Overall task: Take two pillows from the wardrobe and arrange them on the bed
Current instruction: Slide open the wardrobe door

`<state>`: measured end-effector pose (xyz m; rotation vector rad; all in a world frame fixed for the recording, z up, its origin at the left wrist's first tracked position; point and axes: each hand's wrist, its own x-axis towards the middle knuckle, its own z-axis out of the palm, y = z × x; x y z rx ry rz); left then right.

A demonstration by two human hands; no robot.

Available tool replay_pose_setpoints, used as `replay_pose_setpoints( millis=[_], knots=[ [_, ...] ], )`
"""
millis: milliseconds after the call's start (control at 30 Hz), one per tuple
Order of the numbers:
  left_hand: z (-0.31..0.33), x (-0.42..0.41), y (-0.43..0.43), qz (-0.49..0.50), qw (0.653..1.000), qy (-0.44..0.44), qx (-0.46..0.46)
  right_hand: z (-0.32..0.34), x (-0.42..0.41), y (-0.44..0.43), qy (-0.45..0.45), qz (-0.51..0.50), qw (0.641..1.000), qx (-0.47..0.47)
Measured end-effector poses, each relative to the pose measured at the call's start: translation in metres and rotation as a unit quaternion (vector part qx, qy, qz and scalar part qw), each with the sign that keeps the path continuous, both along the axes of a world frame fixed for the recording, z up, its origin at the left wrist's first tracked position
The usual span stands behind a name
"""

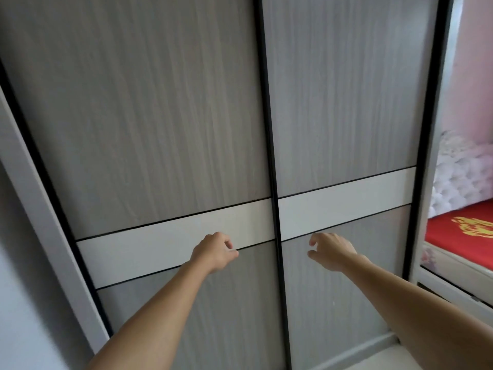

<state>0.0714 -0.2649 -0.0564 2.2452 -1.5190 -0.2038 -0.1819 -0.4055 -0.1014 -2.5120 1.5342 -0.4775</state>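
Observation:
A tall wardrobe fills the view, its two grey wood-grain sliding doors closed: the left door (149, 124) and the right door (344, 102), each crossed by a white band and split by a black centre strip (272, 166). My left hand (214, 252) is in front of the left door at the white band, fingers loosely curled and empty. My right hand (330, 251) hovers before the right door just below its band, fingers apart and holding nothing. No pillows are visible. The bed (461, 236), with a red sheet bearing a gold pattern, shows at the far right.
A white tufted headboard (461, 177) stands against a pink wall (474, 76) behind the bed. The bed's pale frame (453, 276) runs close to the wardrobe's right side. A white wall or door frame (32, 209) borders the wardrobe on the left. Pale floor (386, 359) lies below.

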Motion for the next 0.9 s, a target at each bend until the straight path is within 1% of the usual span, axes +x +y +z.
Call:
replay_pose_setpoints(
  millis=[167, 300, 467, 667, 800, 900],
  knots=[
    [-0.011, 0.015, -0.075, -0.006, 1.000, 0.015, -0.007, -0.023, 0.029, -0.066, 0.000, 0.009, 0.999, 0.034],
    [-0.015, 0.026, -0.144, -0.009, 0.998, 0.021, -0.058, -0.043, 0.059, -0.119, 0.000, 0.016, 0.999, 0.049],
    [-0.017, 0.042, -0.239, -0.060, 0.993, -0.005, -0.105, -0.066, 0.101, -0.186, -0.014, 0.007, 0.998, 0.065],
    [0.001, 0.052, -0.349, -0.106, 0.979, -0.017, -0.175, -0.081, 0.143, -0.256, -0.012, -0.007, 0.997, 0.077],
    [0.003, 0.046, -0.386, -0.100, 0.969, -0.061, -0.218, -0.096, 0.159, -0.273, 0.010, 0.023, 0.997, 0.072],
    [0.004, 0.043, -0.396, -0.078, 0.966, -0.083, -0.233, -0.110, 0.162, -0.275, -0.004, 0.038, 0.999, 0.034]
  ],
)
